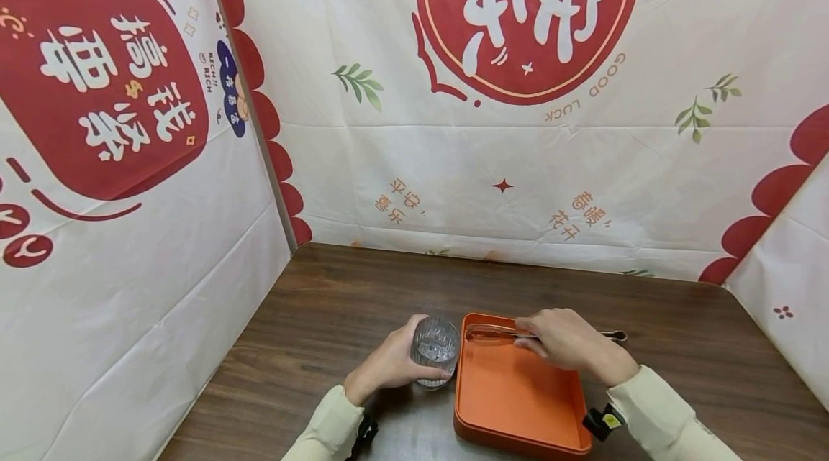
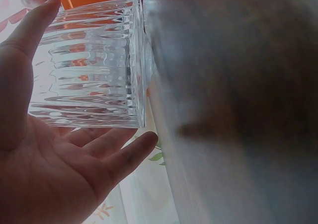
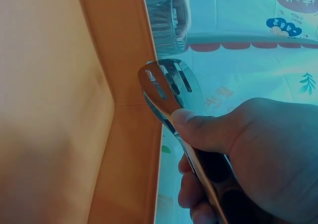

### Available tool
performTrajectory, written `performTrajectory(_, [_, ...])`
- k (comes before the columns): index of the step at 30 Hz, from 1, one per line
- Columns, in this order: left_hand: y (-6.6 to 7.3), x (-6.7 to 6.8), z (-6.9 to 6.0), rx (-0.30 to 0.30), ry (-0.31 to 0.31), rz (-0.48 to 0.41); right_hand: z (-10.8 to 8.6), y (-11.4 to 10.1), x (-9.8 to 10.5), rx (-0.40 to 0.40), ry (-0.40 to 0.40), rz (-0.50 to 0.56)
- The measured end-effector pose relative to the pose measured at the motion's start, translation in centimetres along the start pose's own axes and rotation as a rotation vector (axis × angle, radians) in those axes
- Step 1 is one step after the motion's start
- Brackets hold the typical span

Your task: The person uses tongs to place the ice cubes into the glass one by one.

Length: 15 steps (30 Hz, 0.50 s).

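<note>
A clear ribbed drinking glass (image 1: 435, 343) stands on the table, just left of an orange tray (image 1: 518, 403). My left hand (image 1: 391, 360) curves round the glass, thumb on the near side and fingers on the far side. In the left wrist view the glass (image 2: 94, 67) lies between the thumb and fingers of that hand (image 2: 64, 169). Metal tongs (image 1: 495, 332) are gripped by my right hand (image 1: 557, 335) over the tray's far part. Up close, the slotted heads of the tongs (image 3: 166, 82) sit near each other with nothing seen between them.
Dark wood covers the tabletop (image 1: 337, 317). White printed cloth walls stand behind the table (image 1: 350, 152) and at its left (image 1: 162, 259); another cloth wall rises on the right (image 1: 796, 288). The tray's raised rim (image 1: 457, 382) runs close beside the glass.
</note>
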<state>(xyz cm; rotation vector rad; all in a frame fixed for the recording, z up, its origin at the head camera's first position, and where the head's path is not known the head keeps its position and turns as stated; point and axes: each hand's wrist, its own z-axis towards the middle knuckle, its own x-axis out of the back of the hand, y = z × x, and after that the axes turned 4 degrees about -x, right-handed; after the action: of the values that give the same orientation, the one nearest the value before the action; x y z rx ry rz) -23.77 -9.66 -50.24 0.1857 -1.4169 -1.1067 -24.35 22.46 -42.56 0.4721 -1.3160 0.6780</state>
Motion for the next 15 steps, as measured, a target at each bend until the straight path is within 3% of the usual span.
performTrajectory(15, [0.0,0.0,0.0,-0.005,-0.001,0.002,-0.2,0.0,1.6,-0.021,0.019,-0.017])
